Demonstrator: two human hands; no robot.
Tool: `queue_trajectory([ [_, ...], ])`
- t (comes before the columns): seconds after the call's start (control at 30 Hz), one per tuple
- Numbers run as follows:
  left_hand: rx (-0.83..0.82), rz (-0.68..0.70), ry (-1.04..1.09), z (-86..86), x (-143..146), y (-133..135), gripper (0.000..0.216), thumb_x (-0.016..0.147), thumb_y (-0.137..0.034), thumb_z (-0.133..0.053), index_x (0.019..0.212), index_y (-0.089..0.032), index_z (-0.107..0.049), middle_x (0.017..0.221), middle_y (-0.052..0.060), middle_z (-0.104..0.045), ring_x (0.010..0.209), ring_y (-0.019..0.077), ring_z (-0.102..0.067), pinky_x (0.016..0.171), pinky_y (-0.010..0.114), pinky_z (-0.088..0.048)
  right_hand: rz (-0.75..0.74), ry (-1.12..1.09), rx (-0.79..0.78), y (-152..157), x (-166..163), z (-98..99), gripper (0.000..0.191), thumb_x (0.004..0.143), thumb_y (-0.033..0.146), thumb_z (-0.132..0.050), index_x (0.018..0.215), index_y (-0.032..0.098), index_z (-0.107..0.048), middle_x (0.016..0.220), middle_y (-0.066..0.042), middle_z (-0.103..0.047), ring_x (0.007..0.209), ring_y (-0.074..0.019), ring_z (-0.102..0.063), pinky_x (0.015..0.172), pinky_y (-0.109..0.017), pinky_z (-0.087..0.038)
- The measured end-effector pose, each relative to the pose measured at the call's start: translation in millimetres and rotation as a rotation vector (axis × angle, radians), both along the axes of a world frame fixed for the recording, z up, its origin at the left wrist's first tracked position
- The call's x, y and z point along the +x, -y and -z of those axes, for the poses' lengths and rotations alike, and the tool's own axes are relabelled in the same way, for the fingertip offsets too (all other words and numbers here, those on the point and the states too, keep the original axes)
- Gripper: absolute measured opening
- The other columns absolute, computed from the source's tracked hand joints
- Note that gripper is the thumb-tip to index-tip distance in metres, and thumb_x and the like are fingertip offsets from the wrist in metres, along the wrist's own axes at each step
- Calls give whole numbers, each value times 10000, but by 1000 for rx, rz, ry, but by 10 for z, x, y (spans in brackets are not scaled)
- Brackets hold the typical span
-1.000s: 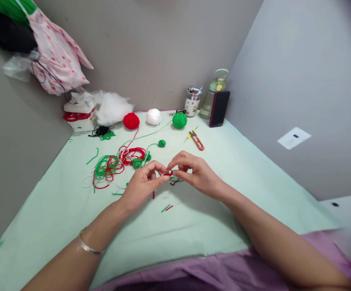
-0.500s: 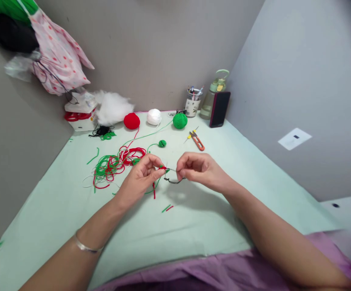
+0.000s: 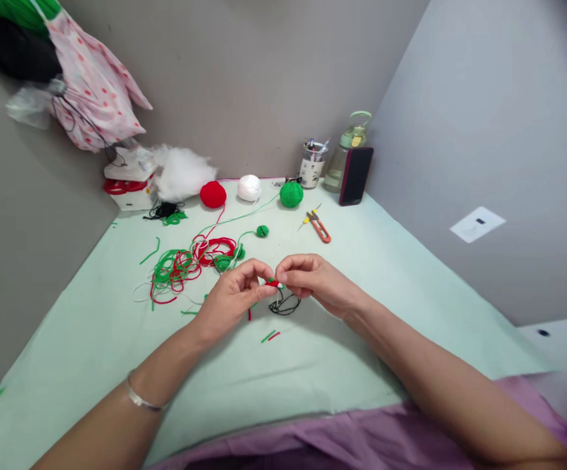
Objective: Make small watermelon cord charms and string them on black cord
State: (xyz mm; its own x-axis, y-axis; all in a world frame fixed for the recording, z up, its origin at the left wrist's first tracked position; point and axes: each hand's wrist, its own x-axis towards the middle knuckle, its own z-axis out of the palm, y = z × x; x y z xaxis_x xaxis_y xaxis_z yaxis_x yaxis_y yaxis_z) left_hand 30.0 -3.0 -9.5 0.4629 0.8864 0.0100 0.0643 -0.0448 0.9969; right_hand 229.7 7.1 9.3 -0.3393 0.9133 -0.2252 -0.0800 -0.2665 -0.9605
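My left hand point(image 3: 231, 297) and my right hand point(image 3: 312, 281) meet fingertip to fingertip over the pale green table cover point(image 3: 361, 313). Both pinch a tiny red and green knitted piece point(image 3: 273, 282) between them. A loop of black thread point(image 3: 284, 304) hangs down from the piece to the cover below. A short red yarn tail point(image 3: 248, 314) dangles under my left fingers. Whether a needle sits in my right fingers I cannot make out.
A tangle of red and green yarn point(image 3: 185, 264) lies left of my hands. Red point(image 3: 213, 194), white point(image 3: 248, 188) and green point(image 3: 291, 194) yarn balls, orange snips point(image 3: 320, 228), a pen cup point(image 3: 311, 166), a bottle point(image 3: 346, 153), a phone point(image 3: 355, 175) and white stuffing point(image 3: 181, 173) line the back.
My right hand drew away to the right, pulling black thread taut, then came back to meet my left hand. The thread now hangs in a slack loop.
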Motion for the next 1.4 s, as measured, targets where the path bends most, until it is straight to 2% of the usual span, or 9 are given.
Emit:
queue_trajectory([
  [0.13, -71, 59, 58, -61, 16, 20, 182, 827, -348, -695, 873, -198, -604, 713, -39, -449, 604, 104, -371, 544, 238, -300, 333, -141, -24, -144, 155, -33, 162, 686, 264, -739, 750, 188, -610, 761, 15, -633, 627, -84, -537, 501, -178, -385],
  [0.2, -107, 41, 92, -85, 17, 22, 215, 819, -374, -704, 876, -194, -600, 719, -31, -460, 591, 98, -370, 520, 232, -297, 373, -225, -26, -191, 251, -98, 167, 725, 277, -713, 789, 207, -575, 775, 19, -634, 667, -93, -584, 545, -179, -448],
  [0.33, -213, 55, 156, -111, 10, 11, 254, 781, -383, -740, 874, -194, -597, 693, -36, -470, 527, 72, -317, 462, 222, -239, 312, -242, -26, -256, 478, -230, 161, 786, 243, -685, 762, 193, -534, 560, 80, -405, 411, -44, -343, 376, -156, -289],
  [0.5, -291, 24, 228, -174, 0, 13, 272, 736, -358, -766, 866, -188, -598, 668, -49, -448, 502, 54, -265, 458, 229, -176, 684, -130, 155, -500, 1029, -233, 274, 806, 140, -608, 654, 195, -386, 504, 112, -262, 374, -23, -160, 355, -136, -163],
  [0.6, -321, 3, 229, -204, 1, 28, 277, 727, -351, -768, 861, -190, -587, 655, -62, -420, 488, 48, -282, 448, 222, -185, 796, -103, 265, -566, 1169, -206, 156, 789, 151, -607, 726, 209, -476, 504, 102, -346, 379, -34, -184, 365, -152, -154],
  [0.67, -340, 6, 234, -204, 5, 37, 274, 739, -345, -764, 865, -196, -571, 658, -66, -420, 484, 46, -319, 434, 206, -212, 691, -23, 343, -497, 1038, -190, 95, 772, 167, -626, 852, 217, -608, 542, 76, -443, 407, -46, -252, 390, -177, -187],
  [0.83, -349, 39, 238, -153, 20, 42, 240, 797, -324, -736, 889, -208, -548, 627, -66, -493, 513, 65, -441, 477, 190, -370, -2, 340, 468, -72, 329, -160, 203, 849, 292, -655, 1000, 195, -748, 739, 3, -558, 597, -98, -430, 538, -246, -346],
  [0.93, -332, 46, 236, -117, 26, 31, 221, 826, -324, -716, 916, -202, -555, 625, -52, -556, 530, 76, -495, 507, 198, -405, -176, 409, 557, 98, 93, -145, 170, 859, 281, -662, 972, 192, -752, 763, 1, -530, 641, -109, -468, 599, -258, -391],
  [1.4, -314, 44, 270, -135, 18, 31, 208, 802, -272, -749, 871, -190, -571, 653, -50, -565, 551, 81, -512, 533, 214, -440, 21, 815, 513, -129, 300, 52, 129, 829, 229, -633, 751, 176, -721, 720, -12, -652, 638, -131, -515, 618, -268, -379],
])
